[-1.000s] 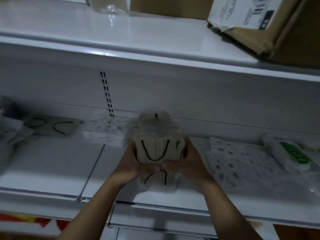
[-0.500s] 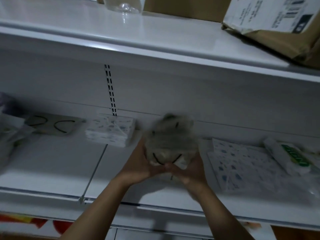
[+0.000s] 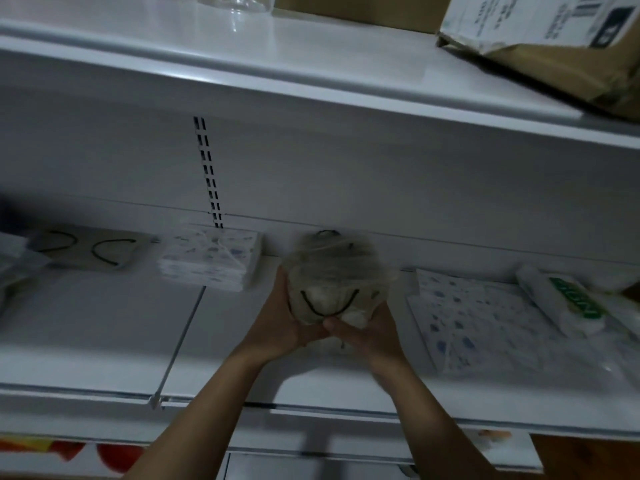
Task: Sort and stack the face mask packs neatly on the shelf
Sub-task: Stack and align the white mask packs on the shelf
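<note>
Two hands cup one clear-wrapped mask pack from below, left hand curled round its left side, right hand round its right, above the white shelf near the back wall. Patterned pack stack sits just left, nearer the left hand; flat grey pack further left. Long axis unclear, wrap bunched. Dim shelving bay.
</note>
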### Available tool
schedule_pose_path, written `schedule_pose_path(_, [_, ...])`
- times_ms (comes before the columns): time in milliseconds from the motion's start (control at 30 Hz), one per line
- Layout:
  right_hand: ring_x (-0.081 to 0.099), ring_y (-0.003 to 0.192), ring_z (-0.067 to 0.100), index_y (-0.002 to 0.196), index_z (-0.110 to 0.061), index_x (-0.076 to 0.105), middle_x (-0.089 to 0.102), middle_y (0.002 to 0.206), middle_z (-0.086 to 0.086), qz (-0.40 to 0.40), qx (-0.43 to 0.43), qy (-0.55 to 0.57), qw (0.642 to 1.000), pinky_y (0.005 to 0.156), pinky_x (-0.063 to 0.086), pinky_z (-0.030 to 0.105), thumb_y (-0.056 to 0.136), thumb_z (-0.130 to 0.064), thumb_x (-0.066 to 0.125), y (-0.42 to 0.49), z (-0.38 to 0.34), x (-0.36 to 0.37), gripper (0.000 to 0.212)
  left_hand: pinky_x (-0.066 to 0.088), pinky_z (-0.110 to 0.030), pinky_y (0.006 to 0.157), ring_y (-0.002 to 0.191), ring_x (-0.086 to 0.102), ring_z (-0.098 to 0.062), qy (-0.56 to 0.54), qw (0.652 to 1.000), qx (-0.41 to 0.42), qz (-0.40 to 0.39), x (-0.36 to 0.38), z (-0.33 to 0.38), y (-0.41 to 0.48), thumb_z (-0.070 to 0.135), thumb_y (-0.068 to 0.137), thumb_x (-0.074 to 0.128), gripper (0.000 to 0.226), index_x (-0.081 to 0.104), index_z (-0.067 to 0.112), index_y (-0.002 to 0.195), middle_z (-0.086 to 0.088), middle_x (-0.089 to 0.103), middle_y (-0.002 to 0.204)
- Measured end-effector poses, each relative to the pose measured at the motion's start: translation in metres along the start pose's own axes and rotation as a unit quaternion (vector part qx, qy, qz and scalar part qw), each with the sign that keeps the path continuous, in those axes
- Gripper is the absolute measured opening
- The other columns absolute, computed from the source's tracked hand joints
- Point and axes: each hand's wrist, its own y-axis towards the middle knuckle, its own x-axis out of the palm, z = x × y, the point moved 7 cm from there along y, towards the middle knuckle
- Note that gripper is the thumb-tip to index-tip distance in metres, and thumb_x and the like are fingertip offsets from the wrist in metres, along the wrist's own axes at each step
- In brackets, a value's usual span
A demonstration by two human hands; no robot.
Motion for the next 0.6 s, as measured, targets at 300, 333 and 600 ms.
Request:
schedule_pose_path(300, [0.064,0.111,0.01,0.131,-0.008,0.052,0.066,0.121,0.001,-0.002,0.004,0.002,1.0,0.086,0.053,0.023,0.068,-0.022,0.083,0.011,-0.006,0.006,0.071,0.046,-0.02,0.098,0.126,0.052,-0.001,-0.01,0.999,0.029,-0.009,0.007,0.018,0.017,0.019,0.061,0.092,0.103,0.027,0.025,0.141,0.009,0.052,0.136])
schedule_pose_path(333, [0.065,0.106,0.007,0.128,-0.008,0.054,0.066,0.118,0.001,-0.005,0.004,0.008,1.0,0.082,0.053,0.02,0.073,-0.013,0.082,0.011,-0.005,0.005,0.063,0.047,-0.02,0.096,0.124,0.054,-0.003,-0.012,1.0,0.028,-0.003,0.006,0.018,0.016,0.023,0.06,0.091,0.099,0.03,0.028,0.138,0.008,0.054,0.134])
schedule_pose_path(600, [0.064,0.103,-0.003,0.118,-0.035,0.052,0.065,0.113,-0.017,-0.077,0.024,0.003,0.997,0.081,0.051,0.015,0.067,-0.016,0.086,0.004,-0.007,0.004,0.064,0.05,-0.019,0.094,0.121,0.057,-0.003,-0.012,0.999,0.029,0.041,0.005,0.014,0.006,0.016,0.058,0.095,0.102,0.034,0.013,0.14,0.003,0.058,0.131])
